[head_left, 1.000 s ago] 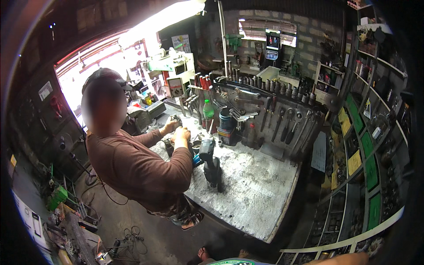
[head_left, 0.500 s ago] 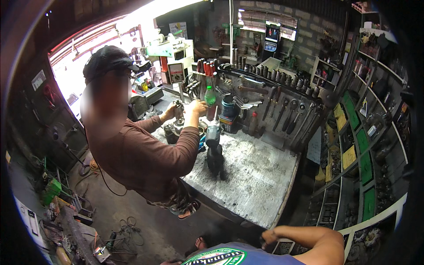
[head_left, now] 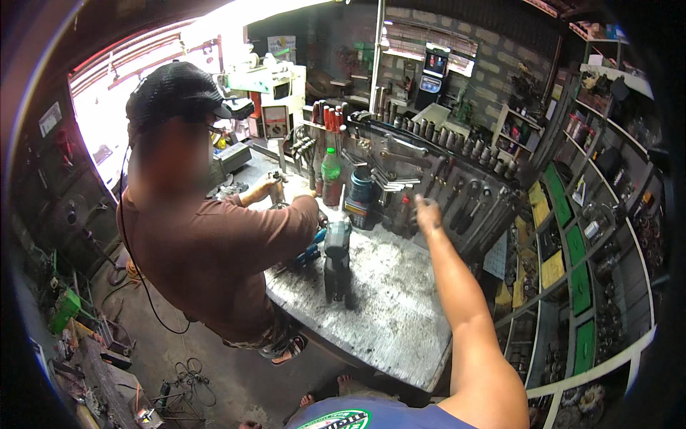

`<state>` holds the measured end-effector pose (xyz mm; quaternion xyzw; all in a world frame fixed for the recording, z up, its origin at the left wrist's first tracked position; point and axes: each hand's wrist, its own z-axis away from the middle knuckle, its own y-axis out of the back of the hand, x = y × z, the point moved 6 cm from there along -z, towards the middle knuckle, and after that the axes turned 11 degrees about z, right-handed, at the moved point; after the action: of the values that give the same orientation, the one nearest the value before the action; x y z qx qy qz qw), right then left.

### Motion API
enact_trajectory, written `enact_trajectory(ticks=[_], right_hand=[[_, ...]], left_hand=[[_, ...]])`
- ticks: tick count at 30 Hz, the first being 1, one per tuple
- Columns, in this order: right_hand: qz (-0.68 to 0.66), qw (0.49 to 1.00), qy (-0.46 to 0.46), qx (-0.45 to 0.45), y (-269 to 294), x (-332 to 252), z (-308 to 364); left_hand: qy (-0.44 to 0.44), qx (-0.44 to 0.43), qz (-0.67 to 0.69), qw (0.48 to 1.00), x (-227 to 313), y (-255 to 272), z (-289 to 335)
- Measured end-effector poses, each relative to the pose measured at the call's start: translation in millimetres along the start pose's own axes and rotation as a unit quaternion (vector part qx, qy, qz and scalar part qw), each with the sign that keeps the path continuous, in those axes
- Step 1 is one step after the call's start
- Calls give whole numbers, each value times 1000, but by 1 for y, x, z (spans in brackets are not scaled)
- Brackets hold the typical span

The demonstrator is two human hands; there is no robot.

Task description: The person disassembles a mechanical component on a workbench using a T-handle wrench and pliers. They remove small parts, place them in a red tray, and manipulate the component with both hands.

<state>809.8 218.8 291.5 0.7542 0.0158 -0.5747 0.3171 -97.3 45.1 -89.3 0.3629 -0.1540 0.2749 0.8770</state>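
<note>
Fingers of the wearer's bare right hand are pointing away from the body, over the far side of a worn, grey metal-topped bench. They are looking partly extended, but blur is hiding whether they are gripping or touching anything. The left hand is not showing clearly, so its state cannot be told.

Just left of the right hand, a narrow, dark bottle with a red cap is standing at the back of the bench. Judging by its slim shape, it is probably weighing little; if its walls are plastic, they would be giving under a squeeze, and any oily film would be making them slippery. Its mid-body, below the cap, is seeming the surest place to hold.

Right of the hand, long-handled metal ratchets are hanging on a dark board, probably stiff and heavier, best taken by the handle.

Farther left and nearer the body, a black-and-grey cordless power tool is standing upright. Beyond that, a co-worker in a brown long-sleeved top is standing beside the bench.
</note>
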Motion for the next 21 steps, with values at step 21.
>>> enact_trajectory(ticks=[21], right_hand=[[192,969,112,110,-20,2,-125]], left_hand=[[72,34,151,985,22,-35,26]])
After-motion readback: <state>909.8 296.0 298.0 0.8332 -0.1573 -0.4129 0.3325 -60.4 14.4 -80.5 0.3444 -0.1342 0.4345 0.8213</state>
